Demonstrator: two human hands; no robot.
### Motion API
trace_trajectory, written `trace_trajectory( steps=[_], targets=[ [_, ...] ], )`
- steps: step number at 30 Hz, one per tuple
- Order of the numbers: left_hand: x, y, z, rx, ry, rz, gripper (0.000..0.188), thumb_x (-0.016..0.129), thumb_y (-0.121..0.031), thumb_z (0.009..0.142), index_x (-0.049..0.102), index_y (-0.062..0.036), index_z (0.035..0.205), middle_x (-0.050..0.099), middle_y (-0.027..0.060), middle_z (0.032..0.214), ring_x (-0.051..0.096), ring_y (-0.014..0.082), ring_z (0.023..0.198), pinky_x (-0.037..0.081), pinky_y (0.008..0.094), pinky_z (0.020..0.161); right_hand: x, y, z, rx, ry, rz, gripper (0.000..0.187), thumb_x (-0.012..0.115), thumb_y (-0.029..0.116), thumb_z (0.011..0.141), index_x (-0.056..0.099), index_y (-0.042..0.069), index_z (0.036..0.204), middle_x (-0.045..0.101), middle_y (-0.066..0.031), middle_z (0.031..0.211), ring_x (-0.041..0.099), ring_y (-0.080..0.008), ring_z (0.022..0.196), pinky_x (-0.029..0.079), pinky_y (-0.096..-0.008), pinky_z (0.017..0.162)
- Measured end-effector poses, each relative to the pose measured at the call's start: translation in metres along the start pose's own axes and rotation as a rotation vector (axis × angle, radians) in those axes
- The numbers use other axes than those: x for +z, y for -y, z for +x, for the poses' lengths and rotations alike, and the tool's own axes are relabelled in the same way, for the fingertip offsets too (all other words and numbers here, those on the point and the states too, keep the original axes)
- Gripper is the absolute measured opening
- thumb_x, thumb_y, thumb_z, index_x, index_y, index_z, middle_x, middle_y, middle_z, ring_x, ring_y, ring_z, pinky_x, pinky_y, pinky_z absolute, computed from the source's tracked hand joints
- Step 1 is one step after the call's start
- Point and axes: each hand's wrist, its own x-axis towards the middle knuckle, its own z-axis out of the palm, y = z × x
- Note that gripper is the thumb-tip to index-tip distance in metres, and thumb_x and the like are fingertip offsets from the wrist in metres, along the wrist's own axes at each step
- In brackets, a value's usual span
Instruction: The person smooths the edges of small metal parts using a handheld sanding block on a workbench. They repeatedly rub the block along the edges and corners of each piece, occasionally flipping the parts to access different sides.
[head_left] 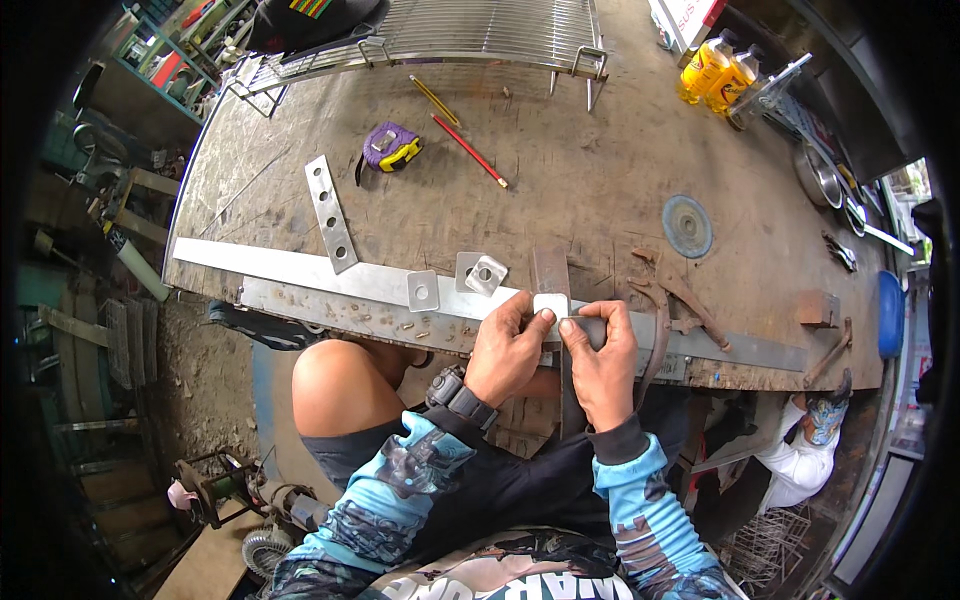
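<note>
At the bench's near edge, my left hand (508,348) and my right hand (602,368) pinch a small square metal plate (551,302) between thumbs and fingers. The plate lies over a brown flat metal bar (551,266). Below my hands hangs a dark strip, partly hidden by my right hand. Left of my fingers, a square plate with a round hole (423,291) and two overlapping ones (487,274) rest on a long, bright metal strip (290,267). A flat bar with several holes (323,200) lies farther left. Rusty locking pliers (690,300) sit just right of my right hand.
On the wooden bench (580,150) lie a purple tape measure (391,148), a red pencil (470,150), a yellow pencil (434,99) and a round disc (687,226). A wire rack (470,35) stands behind. Orange drink bottles (707,68) are far right. Another person (803,455) is low right.
</note>
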Motion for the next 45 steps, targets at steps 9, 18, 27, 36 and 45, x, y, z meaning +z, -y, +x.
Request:
trace_trajectory(
  steps=[9, 18, 27, 36, 45],
  targets=[
    [0.000, 0.000, 0.001, -0.029, 0.002, -0.054, 0.031, 0.067, -0.017, 0.099, 0.050, 0.0004, 0.079, 0.045, 0.0030, 0.066, 0.041, 0.0102, 0.066, 0.037, 0.0335, 0.057, 0.000, 0.012, -0.005, -0.043, 0.016, -0.035, 0.025, 0.075, 0.010, 0.089, 0.057, 0.003, 0.106, 0.067, -0.0175, 0.089, 0.068, -0.0360, 0.084, 0.053, -0.0425, 0.076],
    [0.001, 0.000, 0.001, -0.033, 0.011, -0.113, 0.029, 0.066, -0.018, 0.101, 0.053, -0.0013, 0.081, 0.045, -0.0009, 0.068, 0.040, 0.0072, 0.067, 0.036, 0.0313, 0.056, 0.006, 0.008, 0.012, -0.159, -0.001, -0.072, 0.026, 0.075, 0.010, 0.090, 0.056, 0.003, 0.108, 0.067, -0.0178, 0.091, 0.068, -0.0358, 0.085, 0.053, -0.0428, 0.077],
    [0.000, -0.006, -0.001, -0.071, 0.064, -0.142, 0.028, 0.065, -0.018, 0.103, 0.050, -0.0059, 0.082, 0.043, -0.0064, 0.072, 0.040, 0.0025, 0.068, 0.032, 0.0254, 0.055, 0.010, 0.008, 0.028, -0.122, -0.001, -0.073, 0.025, 0.075, 0.012, 0.089, 0.058, 0.002, 0.105, 0.068, -0.0181, 0.092, 0.068, -0.0342, 0.085, 0.053, -0.0423, 0.077],
    [-0.002, -0.001, 0.003, -0.022, 0.070, -0.099, 0.028, 0.066, -0.019, 0.103, 0.051, -0.0066, 0.082, 0.045, -0.0060, 0.072, 0.040, 0.0034, 0.067, 0.033, 0.0267, 0.054, 0.010, 0.012, 0.035, -0.135, -0.006, -0.100, 0.026, 0.076, 0.011, 0.089, 0.058, 0.002, 0.105, 0.068, -0.0175, 0.093, 0.068, -0.0350, 0.086, 0.053, -0.0426, 0.078],
    [-0.002, 0.000, 0.003, 0.007, 0.067, -0.102, 0.029, 0.066, -0.020, 0.103, 0.051, -0.0063, 0.083, 0.045, -0.0061, 0.071, 0.042, 0.0028, 0.066, 0.036, 0.0264, 0.052, 0.007, 0.009, 0.025, -0.177, -0.019, -0.076, 0.026, 0.075, 0.013, 0.089, 0.058, 0.002, 0.105, 0.067, -0.0180, 0.092, 0.068, -0.0352, 0.086, 0.053, -0.0419, 0.079]
  ],
)
